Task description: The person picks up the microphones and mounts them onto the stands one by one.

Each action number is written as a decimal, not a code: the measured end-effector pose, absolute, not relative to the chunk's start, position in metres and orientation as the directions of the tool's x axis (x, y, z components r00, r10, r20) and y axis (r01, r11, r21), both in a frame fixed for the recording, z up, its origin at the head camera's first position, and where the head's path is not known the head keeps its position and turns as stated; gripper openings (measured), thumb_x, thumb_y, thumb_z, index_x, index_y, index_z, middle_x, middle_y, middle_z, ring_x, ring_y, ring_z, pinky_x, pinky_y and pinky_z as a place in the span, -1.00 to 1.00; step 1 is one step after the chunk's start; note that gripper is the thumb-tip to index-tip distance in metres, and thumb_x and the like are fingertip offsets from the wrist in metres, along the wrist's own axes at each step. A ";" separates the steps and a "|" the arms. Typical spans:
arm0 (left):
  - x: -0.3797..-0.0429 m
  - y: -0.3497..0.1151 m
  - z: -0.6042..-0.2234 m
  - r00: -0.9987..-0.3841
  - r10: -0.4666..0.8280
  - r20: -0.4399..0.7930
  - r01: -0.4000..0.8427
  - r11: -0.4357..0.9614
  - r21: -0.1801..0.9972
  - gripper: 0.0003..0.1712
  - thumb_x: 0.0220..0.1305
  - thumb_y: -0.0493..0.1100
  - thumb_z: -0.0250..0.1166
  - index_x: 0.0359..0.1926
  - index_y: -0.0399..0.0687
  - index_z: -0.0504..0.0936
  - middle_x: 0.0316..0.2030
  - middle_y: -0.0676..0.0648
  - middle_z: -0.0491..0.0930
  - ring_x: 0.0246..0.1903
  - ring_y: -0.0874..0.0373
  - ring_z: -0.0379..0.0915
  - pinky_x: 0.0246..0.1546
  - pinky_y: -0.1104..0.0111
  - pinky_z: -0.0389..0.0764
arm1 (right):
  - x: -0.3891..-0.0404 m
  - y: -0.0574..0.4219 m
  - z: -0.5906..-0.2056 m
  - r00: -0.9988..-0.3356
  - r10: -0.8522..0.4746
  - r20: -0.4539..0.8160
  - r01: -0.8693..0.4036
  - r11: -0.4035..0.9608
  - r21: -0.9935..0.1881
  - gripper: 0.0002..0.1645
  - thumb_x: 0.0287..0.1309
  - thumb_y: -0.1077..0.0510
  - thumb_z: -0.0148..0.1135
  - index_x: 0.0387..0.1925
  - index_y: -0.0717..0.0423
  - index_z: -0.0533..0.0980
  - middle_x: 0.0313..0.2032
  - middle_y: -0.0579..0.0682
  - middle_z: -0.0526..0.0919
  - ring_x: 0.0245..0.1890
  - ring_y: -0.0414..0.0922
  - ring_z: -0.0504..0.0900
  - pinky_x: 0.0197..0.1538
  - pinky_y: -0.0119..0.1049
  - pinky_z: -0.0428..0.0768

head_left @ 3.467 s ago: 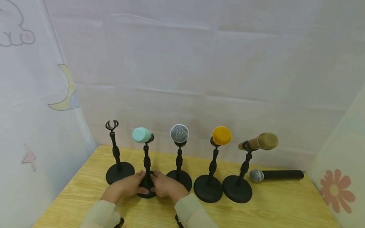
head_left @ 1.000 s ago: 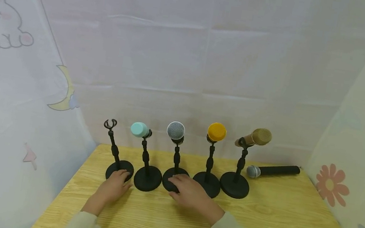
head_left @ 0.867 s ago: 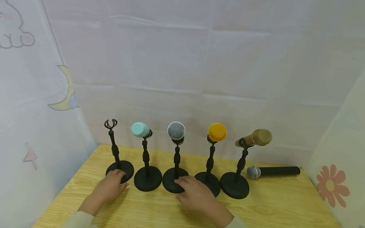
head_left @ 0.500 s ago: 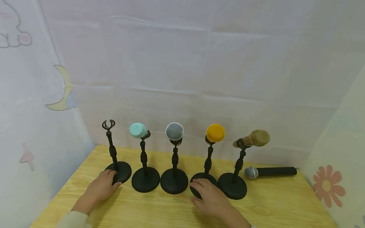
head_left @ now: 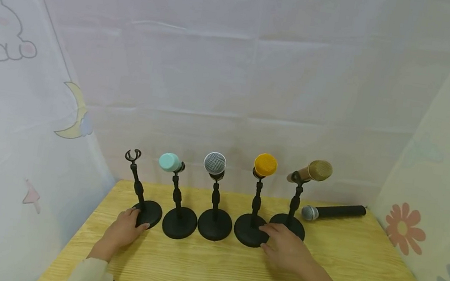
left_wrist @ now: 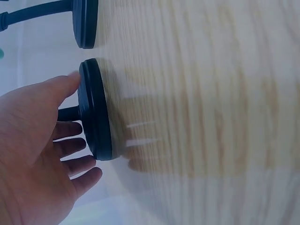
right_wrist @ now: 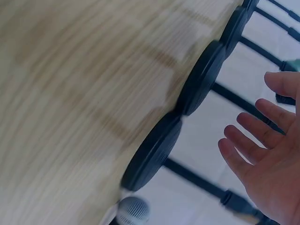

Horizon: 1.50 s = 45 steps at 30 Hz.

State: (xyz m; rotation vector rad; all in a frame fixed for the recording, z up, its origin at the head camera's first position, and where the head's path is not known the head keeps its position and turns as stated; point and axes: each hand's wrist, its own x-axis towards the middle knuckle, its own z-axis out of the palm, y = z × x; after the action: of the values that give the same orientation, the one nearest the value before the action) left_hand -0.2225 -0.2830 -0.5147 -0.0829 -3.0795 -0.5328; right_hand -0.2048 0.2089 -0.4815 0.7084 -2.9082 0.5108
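A row of black tabletop microphone stands crosses the table. My left hand [head_left: 121,230] is at the round base of the leftmost stand [head_left: 150,214], whose clip holds no microphone. In the left wrist view its thumb is at the base's rim [left_wrist: 96,112], fingers loosely spread around the pole's side. My right hand [head_left: 287,248], fingers extended and apart, hovers between the bases of the two rightmost stands. Those stands carry an orange microphone [head_left: 265,165] and a gold microphone [head_left: 318,171]. A turquoise-headed microphone [head_left: 170,162] and a silver-headed microphone [head_left: 215,163] sit in the others.
A black handheld microphone [head_left: 340,211] with a silver head lies at the back right of the wooden table [head_left: 206,277]. Printed cloth walls [head_left: 235,65] enclose the table behind and at both sides.
Both hands have left the turquoise microphone's stand. The left went to the leftmost stand's base; the right swept rightward past the silver and orange microphones' stands. The turquoise microphone's stand shows fully.
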 end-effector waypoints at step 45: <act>-0.246 -0.292 -0.531 -0.999 0.031 -0.036 0.015 0.922 0.386 -0.05 0.54 0.16 0.09 0.51 -0.55 0.00 0.51 -0.50 -0.05 0.47 -0.46 -0.10 0.39 -0.25 0.14 | -0.279 0.386 -0.492 -0.954 -0.260 0.148 -0.285 0.942 -0.179 -0.32 0.19 0.22 0.35 0.25 0.50 0.37 0.18 0.58 0.35 0.13 0.61 0.33 0.00 0.42 0.47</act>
State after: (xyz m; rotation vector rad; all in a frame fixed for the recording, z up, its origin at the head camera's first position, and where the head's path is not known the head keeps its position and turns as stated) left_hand -0.2459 -0.2920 -0.5307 -0.0373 -3.1205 -0.6267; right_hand -0.2790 0.3861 -0.4920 0.4193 -2.9746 0.3015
